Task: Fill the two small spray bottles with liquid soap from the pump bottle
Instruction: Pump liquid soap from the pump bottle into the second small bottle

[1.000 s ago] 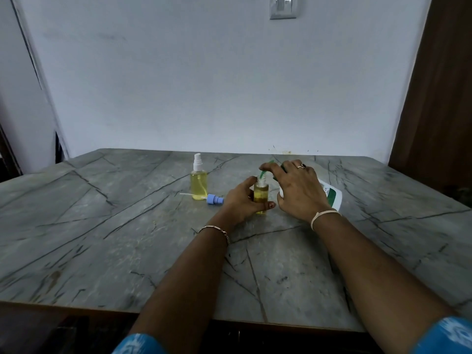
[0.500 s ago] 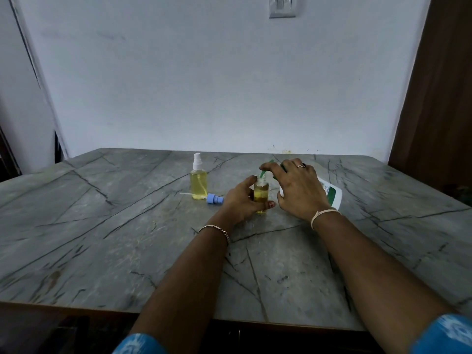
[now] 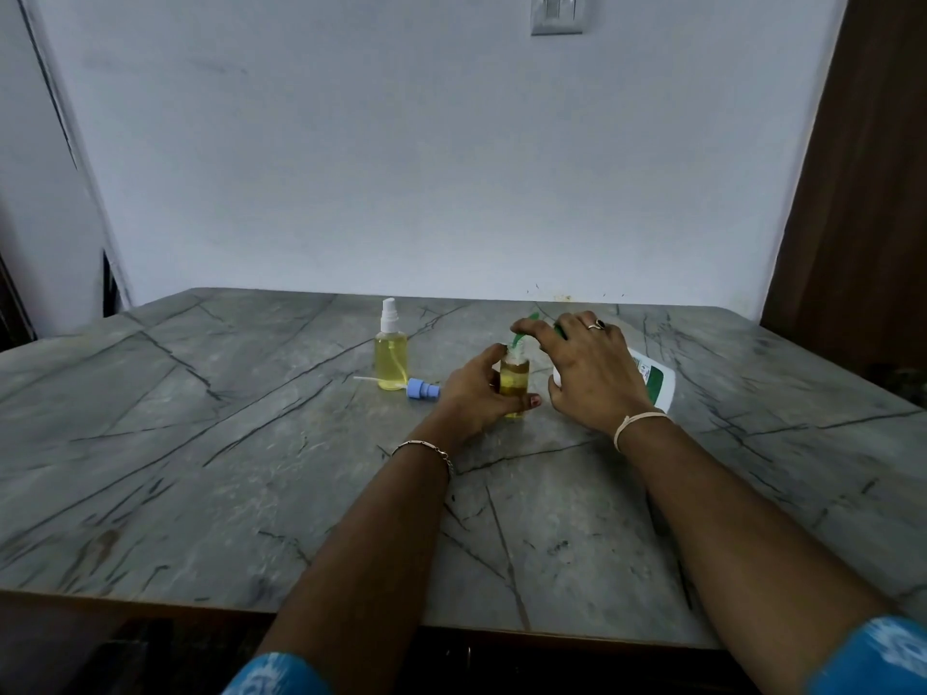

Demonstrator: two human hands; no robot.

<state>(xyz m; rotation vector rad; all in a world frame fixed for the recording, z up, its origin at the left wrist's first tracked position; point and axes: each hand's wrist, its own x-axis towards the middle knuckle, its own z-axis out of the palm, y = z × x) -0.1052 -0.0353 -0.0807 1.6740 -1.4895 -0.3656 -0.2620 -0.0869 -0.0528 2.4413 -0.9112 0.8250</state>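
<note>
Fingers (image 3: 525, 401) of the left hand (image 3: 471, 393) are curling round the open bottle (image 3: 514, 381), thumb behind and fingertips in front, holding it upright on the surface (image 3: 251, 443). The right hand (image 3: 592, 373) is lying across the top of the pump bottle (image 3: 652, 378), its fingers (image 3: 526, 327) spread and fairly straight, pressing down instead of gripping. The green nozzle (image 3: 516, 339) is pointing into the open bottle's mouth.

Compared with a second ago, almost nothing is moving: both hands are keeping the same places and the bottle is staying under the nozzle. Yellow soap is showing in it, though whether the level is rising is too fine to tell. Pumping is probably still going on.

To the left, well apart, a capped bottle (image 3: 391, 358) is standing full, so this looks like the second fill. A blue cap (image 3: 424, 391) with its tube is lying just beside that one, waiting to be screwed on.
</note>
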